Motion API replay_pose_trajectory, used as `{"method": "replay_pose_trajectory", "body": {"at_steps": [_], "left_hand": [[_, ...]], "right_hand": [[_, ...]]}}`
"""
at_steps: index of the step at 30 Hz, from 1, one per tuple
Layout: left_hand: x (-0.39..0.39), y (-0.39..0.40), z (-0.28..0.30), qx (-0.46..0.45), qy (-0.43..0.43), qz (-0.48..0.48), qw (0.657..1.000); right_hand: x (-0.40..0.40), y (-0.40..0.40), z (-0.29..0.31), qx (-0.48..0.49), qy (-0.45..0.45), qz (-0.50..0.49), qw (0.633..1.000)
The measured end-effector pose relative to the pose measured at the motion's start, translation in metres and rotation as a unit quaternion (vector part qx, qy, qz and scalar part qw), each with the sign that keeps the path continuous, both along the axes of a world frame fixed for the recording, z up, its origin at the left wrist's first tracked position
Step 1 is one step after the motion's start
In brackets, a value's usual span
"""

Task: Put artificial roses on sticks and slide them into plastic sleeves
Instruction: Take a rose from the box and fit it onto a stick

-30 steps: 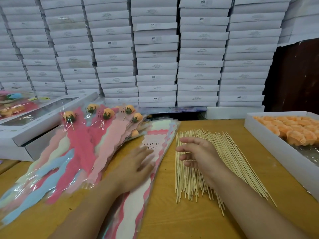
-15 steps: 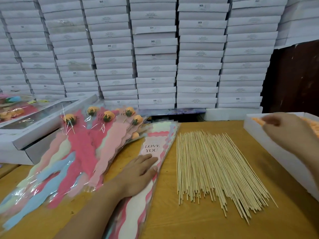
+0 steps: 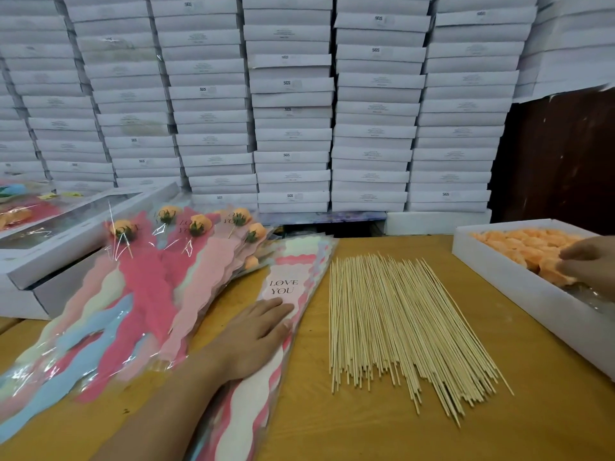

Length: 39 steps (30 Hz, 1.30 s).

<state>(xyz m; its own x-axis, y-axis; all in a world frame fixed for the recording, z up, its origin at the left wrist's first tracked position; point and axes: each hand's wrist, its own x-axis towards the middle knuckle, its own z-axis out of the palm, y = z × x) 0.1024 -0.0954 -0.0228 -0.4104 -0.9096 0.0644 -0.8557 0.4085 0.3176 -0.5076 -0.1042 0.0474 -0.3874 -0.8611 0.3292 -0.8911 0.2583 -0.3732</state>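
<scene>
Finished roses (image 3: pixel 196 224) in sleeves fanned out far left. Left hand (image 3: pixel 256 337) flat, fingers straight, pressing the sleeve stack (image 3: pixel 293 271) — top one reads "LOVE YOU". Sticks (image 3: pixel 399 327) mid-table (image 3: pixel 332 427). Right hand (image 3: pixel 592 264) in the rose box (image 3: pixel 519 284), fingers curled on an orange rose (image 3: pixel 549 272) — grip unclear. White boxes (image 3: pixel 376 94) marked "SGS" behind.

Stacked white boxes (image 3: pixel 293 104) wall off a wooden table (image 3: pixel 382 427); dark panel (image 3: pixel 562 161) at right.
</scene>
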Motion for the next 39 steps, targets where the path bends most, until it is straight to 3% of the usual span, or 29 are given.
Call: {"method": "replay_pose_trajectory", "body": {"at_steps": [1, 2, 3, 5, 8, 14, 18, 20, 22, 24, 26, 30, 39], "left_hand": [[0.0, 0.0, 0.0, 0.001, 0.0, 0.0, 1.0], [0.0, 0.0, 0.0, 0.0, 0.001, 0.0, 1.0], [0.0, -0.001, 0.0, 0.0, 0.001, 0.0, 1.0], [0.001, -0.001, 0.0, 0.0, 0.002, 0.0, 1.0], [0.001, -0.002, -0.001, 0.003, 0.002, -0.001, 1.0], [0.002, -0.003, -0.002, 0.003, 0.003, 0.0, 1.0], [0.001, -0.004, -0.002, 0.005, 0.003, -0.002, 1.0], [0.001, -0.003, -0.002, 0.006, 0.005, -0.001, 1.0], [0.002, -0.003, -0.002, 0.006, 0.008, -0.001, 1.0], [0.001, -0.003, -0.001, 0.005, 0.01, -0.001, 1.0], [0.001, -0.003, -0.001, 0.003, 0.01, 0.001, 1.0], [0.0, -0.003, -0.001, 0.004, 0.01, 0.002, 1.0], [0.001, -0.003, -0.004, 0.007, 0.016, 0.006, 1.0]], "right_hand": [[0.03, 0.025, -0.038, 0.031, -0.024, -0.002, 0.999], [0.014, 0.023, -0.024, 0.157, -0.069, 0.035, 0.985], [0.008, 0.015, -0.022, 0.197, -0.068, -0.053, 0.977], [-0.005, 0.005, -0.012, 0.205, 0.0, -0.068, 0.976], [-0.01, 0.006, -0.012, 0.33, -0.009, -0.06, 0.942], [0.063, 0.025, 0.013, 0.306, 0.015, -0.018, 0.952], [0.09, 0.026, 0.017, 0.247, -0.031, -0.002, 0.968], [0.09, 0.022, 0.018, 0.251, -0.055, 0.003, 0.966], [0.081, 0.014, 0.02, 0.248, -0.023, -0.03, 0.968], [0.065, 0.005, 0.019, 0.179, 0.057, -0.08, 0.979], [0.047, -0.005, 0.013, 0.101, 0.075, -0.089, 0.988], [0.023, -0.021, -0.018, 0.125, 0.056, -0.015, 0.99], [0.022, -0.033, -0.053, 0.091, 0.045, -0.023, 0.995]]}}
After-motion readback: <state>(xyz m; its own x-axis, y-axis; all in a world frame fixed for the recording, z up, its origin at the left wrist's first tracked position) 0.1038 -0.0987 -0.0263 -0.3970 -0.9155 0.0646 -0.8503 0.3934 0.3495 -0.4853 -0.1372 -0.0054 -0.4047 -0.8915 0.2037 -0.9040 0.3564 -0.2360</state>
